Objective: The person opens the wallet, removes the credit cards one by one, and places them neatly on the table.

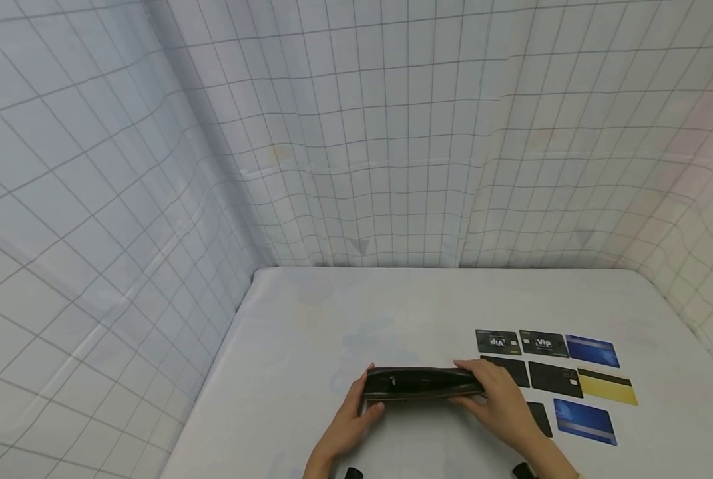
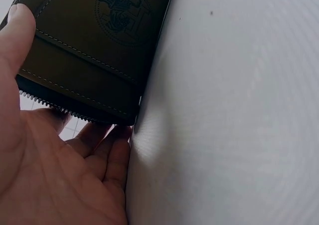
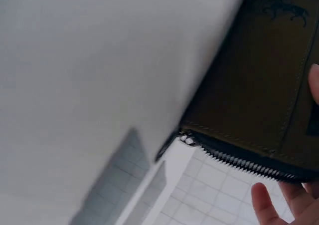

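A dark brown zip-around wallet stands on its long edge on the white table, spanning the space between both hands. My left hand grips its left end, thumb on the near face and the other fingers behind. My right hand holds the opposite end, thumb near its lower front and fingers over the top. In the left wrist view, zipper teeth run along the end beside stitched leather with an embossed emblem. A dark zipper pull hangs from the corner in the right wrist view.
Right of the wallet, several cards lie in rows: black "Vip" cards, blue cards and a yellow card with a dark stripe. The right forearm overlaps some black ones. White gridded curtains surround the table.
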Motion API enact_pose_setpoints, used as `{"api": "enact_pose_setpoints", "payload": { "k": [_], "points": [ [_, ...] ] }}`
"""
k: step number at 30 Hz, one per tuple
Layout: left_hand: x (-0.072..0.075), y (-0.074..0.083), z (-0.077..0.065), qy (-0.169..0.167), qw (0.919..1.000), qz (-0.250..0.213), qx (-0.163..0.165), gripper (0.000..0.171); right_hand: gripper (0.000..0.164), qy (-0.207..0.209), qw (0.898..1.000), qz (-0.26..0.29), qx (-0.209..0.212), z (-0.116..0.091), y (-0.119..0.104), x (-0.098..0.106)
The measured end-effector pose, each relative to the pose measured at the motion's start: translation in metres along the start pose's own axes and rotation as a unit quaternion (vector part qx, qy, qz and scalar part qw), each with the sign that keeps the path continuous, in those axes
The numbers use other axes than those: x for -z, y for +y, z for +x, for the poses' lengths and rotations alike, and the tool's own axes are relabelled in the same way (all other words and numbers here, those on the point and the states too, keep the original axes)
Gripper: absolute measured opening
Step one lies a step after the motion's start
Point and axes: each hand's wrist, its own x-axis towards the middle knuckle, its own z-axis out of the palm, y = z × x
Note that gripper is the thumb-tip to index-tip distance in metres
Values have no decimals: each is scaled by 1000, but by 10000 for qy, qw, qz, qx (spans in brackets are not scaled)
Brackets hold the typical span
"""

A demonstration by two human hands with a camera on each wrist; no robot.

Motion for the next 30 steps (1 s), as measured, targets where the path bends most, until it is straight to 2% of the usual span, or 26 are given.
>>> {"api": "enact_pose_setpoints", "payload": {
  "k": [3,6,10,14,18,26,30],
  "points": [
    [0,0,0,23,10000,53,1,72,81,-276,9972,120,-682,-2,1,0],
    [0,1,0,47,10000,63,7,72,87,-615,9890,171,-1334,-3,3,-1],
    [0,5,-2,93,9997,212,-6,71,73,-941,9773,256,-1880,-3,8,-3],
    [2,21,-4,144,9998,153,-34,69,54,-924,9759,288,-1958,-4,12,-5],
    [4,35,-3,352,9994,14,4,60,49,-828,9784,190,-1883,-4,14,-6],
    [1,12,6,1105,9936,166,143,42,40,-944,9727,369,-2087,-2,11,-4],
    [1,10,10,1510,9876,309,316,39,36,-964,9695,626,-2166,-1,10,-1]
  ]
}}
